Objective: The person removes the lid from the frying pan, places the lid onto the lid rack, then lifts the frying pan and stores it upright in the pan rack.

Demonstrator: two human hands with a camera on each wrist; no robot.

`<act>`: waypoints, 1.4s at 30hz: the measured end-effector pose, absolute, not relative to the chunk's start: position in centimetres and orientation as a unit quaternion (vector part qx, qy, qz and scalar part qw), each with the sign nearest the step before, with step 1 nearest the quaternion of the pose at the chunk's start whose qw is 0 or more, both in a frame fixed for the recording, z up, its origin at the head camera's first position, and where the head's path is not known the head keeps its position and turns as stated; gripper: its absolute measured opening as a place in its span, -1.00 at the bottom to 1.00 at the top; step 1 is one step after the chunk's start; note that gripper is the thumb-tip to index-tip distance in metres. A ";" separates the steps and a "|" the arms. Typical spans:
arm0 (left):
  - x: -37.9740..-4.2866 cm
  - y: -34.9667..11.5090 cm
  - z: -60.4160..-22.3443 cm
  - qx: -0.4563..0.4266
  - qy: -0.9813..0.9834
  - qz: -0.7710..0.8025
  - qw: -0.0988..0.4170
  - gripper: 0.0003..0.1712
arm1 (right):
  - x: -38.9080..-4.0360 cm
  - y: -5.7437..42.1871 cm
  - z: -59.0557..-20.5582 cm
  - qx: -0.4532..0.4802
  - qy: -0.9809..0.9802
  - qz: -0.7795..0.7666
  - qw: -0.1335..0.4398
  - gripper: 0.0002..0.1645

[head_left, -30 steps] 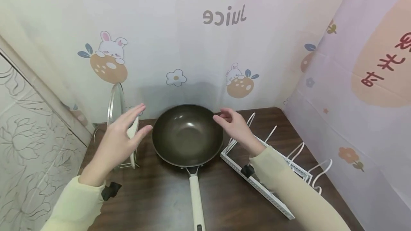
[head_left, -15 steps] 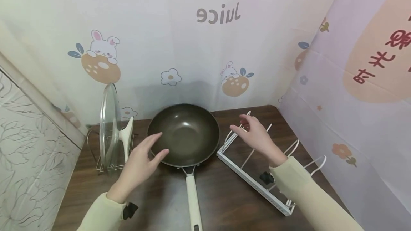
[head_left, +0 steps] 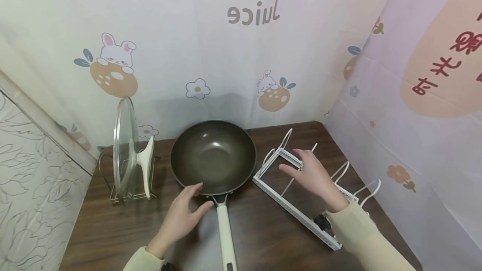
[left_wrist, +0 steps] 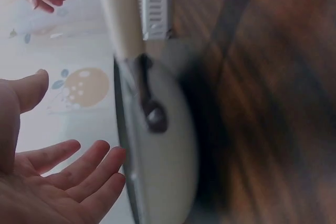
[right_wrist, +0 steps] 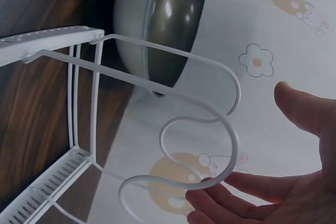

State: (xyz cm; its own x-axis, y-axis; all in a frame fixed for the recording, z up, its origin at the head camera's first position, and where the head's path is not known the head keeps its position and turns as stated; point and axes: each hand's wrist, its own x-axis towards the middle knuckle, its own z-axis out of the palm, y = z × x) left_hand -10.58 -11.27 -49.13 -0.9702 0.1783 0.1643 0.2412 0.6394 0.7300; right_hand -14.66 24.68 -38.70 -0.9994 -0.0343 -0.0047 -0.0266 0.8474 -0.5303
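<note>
While your left grip (head_left: 181, 216) hangs wide beside the near rim of the wok (head_left: 212, 160), it holds nothing. Your right grip (head_left: 314, 177), likewise wide and unloaded, is over the white rack (head_left: 293, 212); whether it touches a wire loop (right_wrist: 235, 145) cannot be told. The wok rests on the table (head_left: 271, 250), just left of the rack, handle (head_left: 226, 237) towards you. Judgement: should you take the wok, wrap the grip fully round the handle and keep it level; should you take the rack, hold its frame (head_left: 312, 226) rather than the thin wires, which may flex.
</note>
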 end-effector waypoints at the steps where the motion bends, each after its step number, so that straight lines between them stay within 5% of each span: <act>1: -10.4 -11.0 -49.5 -0.109 -0.904 -0.411 0.032 -0.27 | -14.5 24.7 -38.8 -0.013 0.962 -0.274 0.007 -0.02; 26: -7.7 -7.1 -52.2 -0.059 -0.850 -0.514 -0.101 -0.04 | -12.0 24.8 -41.3 0.059 0.954 -0.292 -0.029 -0.21; 42: -8.0 -7.1 -52.2 -0.035 -0.814 -0.567 -0.120 -0.04 | -12.9 26.4 -42.6 0.020 0.936 -0.336 -0.107 -0.38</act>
